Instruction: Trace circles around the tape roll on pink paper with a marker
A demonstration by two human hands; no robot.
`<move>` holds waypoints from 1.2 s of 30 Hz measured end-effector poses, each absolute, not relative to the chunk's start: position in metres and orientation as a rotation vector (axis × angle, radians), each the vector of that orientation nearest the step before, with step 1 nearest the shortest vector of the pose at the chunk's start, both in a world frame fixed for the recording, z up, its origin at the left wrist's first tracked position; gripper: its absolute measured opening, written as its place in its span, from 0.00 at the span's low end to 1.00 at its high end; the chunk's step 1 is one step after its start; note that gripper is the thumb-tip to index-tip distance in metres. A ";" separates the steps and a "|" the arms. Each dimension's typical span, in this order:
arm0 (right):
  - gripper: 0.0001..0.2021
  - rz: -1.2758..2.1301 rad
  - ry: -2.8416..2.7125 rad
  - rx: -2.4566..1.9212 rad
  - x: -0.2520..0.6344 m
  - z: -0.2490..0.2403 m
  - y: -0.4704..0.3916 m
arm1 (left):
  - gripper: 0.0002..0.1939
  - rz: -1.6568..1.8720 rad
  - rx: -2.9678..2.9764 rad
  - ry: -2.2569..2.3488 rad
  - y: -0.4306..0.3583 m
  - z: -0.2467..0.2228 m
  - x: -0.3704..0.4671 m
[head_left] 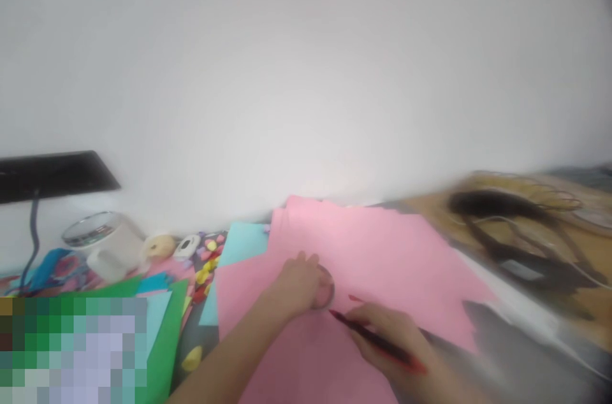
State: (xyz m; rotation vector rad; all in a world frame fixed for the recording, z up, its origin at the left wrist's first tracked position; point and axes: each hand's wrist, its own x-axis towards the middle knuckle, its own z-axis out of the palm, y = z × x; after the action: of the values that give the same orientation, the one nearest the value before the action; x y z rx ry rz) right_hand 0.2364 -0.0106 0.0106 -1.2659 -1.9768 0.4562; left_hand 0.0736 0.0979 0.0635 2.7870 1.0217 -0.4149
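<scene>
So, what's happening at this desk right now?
A person is working with both hands over pink paper. The left hand rests at a small round rimmed object on the paper. The right hand holds a dark, red-ended pen, its tip close to that object's edge; blur hides whether it touches the paper. Off to the left stands a white mug, near green paper.

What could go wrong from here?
The round piece at the left hand could slip on the pink paper. The pen in the right hand, its tip near that piece, might leave a stray mark. The left forearm may knock the yellow piece beside it.
</scene>
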 end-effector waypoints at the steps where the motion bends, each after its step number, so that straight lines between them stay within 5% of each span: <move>1: 0.08 0.449 -2.000 -1.250 0.232 0.009 -0.012 | 0.18 -0.422 2.792 1.017 0.099 0.064 0.074; 9: 0.13 0.142 -2.033 -1.168 0.201 -0.029 -0.006 | 0.17 -0.441 2.814 1.019 0.100 0.065 0.073; 15: 0.11 -0.086 -2.116 -1.180 0.185 -0.055 0.010 | 0.24 -0.445 2.820 1.027 0.100 0.065 0.073; 20: 0.08 -0.190 -2.202 -1.236 0.184 -0.051 0.009 | 0.20 -0.475 2.821 1.021 0.097 0.070 0.074; 31: 0.15 -0.093 -2.190 -1.221 0.215 -0.035 -0.007 | 0.19 -0.430 2.829 1.022 0.098 0.062 0.073; 36: 0.08 0.408 -2.002 -1.326 0.232 0.009 -0.009 | 0.18 -0.426 2.828 1.026 0.095 0.064 0.072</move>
State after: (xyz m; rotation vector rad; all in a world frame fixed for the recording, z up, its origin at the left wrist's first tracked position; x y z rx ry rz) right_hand 0.2318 -0.0087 0.0090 -1.3261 -2.0019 0.4079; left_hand 0.0724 0.0947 0.0636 2.8280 1.0256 -0.4260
